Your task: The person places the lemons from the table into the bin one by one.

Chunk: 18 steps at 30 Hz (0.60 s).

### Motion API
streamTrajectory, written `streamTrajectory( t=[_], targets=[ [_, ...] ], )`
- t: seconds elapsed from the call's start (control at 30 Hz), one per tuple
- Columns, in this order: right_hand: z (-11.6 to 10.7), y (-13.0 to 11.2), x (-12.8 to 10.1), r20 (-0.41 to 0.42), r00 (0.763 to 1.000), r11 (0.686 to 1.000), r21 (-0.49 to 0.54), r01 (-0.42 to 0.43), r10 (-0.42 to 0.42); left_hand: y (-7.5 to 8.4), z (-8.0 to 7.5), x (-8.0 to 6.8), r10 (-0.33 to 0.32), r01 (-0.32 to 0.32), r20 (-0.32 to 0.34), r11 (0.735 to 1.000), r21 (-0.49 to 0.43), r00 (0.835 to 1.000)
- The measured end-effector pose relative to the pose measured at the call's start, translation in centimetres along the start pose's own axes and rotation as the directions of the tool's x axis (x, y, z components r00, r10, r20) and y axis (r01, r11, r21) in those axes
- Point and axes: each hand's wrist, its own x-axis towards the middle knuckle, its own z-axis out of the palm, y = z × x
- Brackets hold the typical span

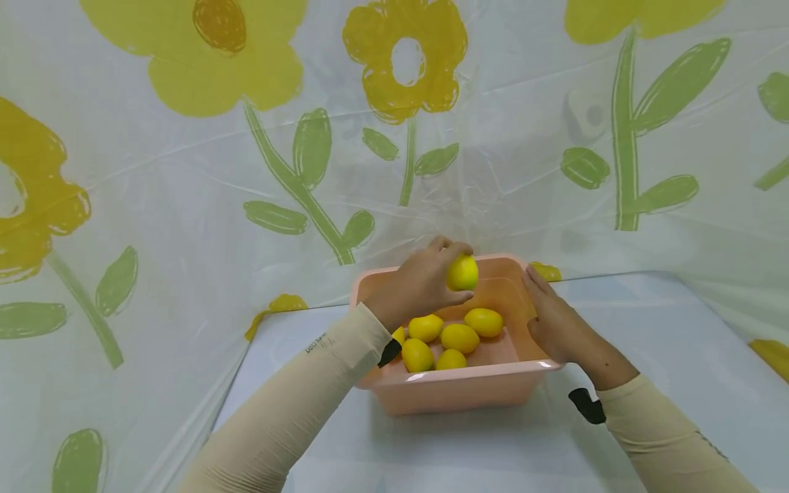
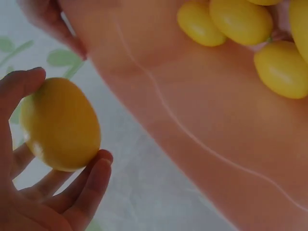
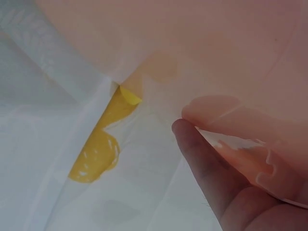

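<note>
My left hand [image 1: 422, 284] holds a yellow lemon [image 1: 464, 274] above the back of a pink plastic basin [image 1: 456, 394]. In the left wrist view the thumb and curved fingertips pinch this lemon [image 2: 62, 125] at opposite ends, apart from the basin wall [image 2: 159, 120]. Several more lemons [image 1: 459, 338] lie together on the basin floor, some partly hidden by the left wrist. At the basin's right side my right hand [image 1: 567, 332] grips the rim, its thumb on the inner side. The right wrist view shows a finger [image 3: 207, 168] against the pink wall [image 3: 216, 43].
The basin stands on a table with a pale cloth [image 1: 629, 322]. Behind it hangs a white sheet [image 1: 505, 185] printed with yellow flowers and green leaves. Beige sleeves [image 1: 290, 404] cover both forearms, with a dark strap piece [image 1: 587, 406] at the right wrist.
</note>
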Motion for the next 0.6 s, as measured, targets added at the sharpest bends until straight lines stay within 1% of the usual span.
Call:
streamTrajectory(
  t=[0.07,0.13,0.17,0.23,0.3,0.43,0.5,0.57,0.6],
  targets=[
    [0.0,0.1,-0.1,-0.007,1.000,1.000,-0.005,0.001,-0.001,0.0,0.5,0.3,-0.004,0.002,0.085,1.000,0.012,0.996],
    [-0.1,0.3,-0.1,-0.011,1.000,1.000,-0.005,-0.006,0.006,0.0,0.9,0.5,-0.013,0.008,0.180,1.000,0.027,0.984],
    [-0.1,0.3,-0.2,-0.012,1.000,1.000,-0.006,-0.010,0.010,-0.1,1.1,0.6,-0.021,0.014,0.228,0.999,0.033,0.973],
    [-0.1,0.5,-0.2,-0.010,1.000,1.000,-0.002,-0.019,0.019,-0.2,1.6,0.7,-0.037,0.025,0.317,0.999,0.042,0.948],
    [-0.2,0.6,-0.3,-0.008,1.000,1.000,0.000,-0.022,0.022,-0.2,2.0,0.7,-0.049,0.031,0.383,0.998,0.052,0.923],
    [-0.3,0.7,-0.4,-0.014,1.000,1.000,-0.007,-0.019,0.019,-0.6,2.4,0.7,-0.082,0.069,0.459,0.997,0.045,0.885],
    [-0.3,0.6,-0.3,-0.011,1.000,1.000,-0.012,-0.020,0.020,-0.9,2.5,0.6,-0.099,0.092,0.484,0.995,0.038,0.870],
    [-0.1,0.5,-0.2,-0.004,1.000,1.000,-0.016,-0.023,0.023,-1.3,2.6,0.4,-0.115,0.115,0.501,0.993,0.032,0.858],
    [-0.1,0.4,-0.1,-0.002,1.000,1.000,-0.018,-0.024,0.024,-1.5,2.7,0.3,-0.128,0.136,0.510,0.990,0.022,0.851]
  ],
)
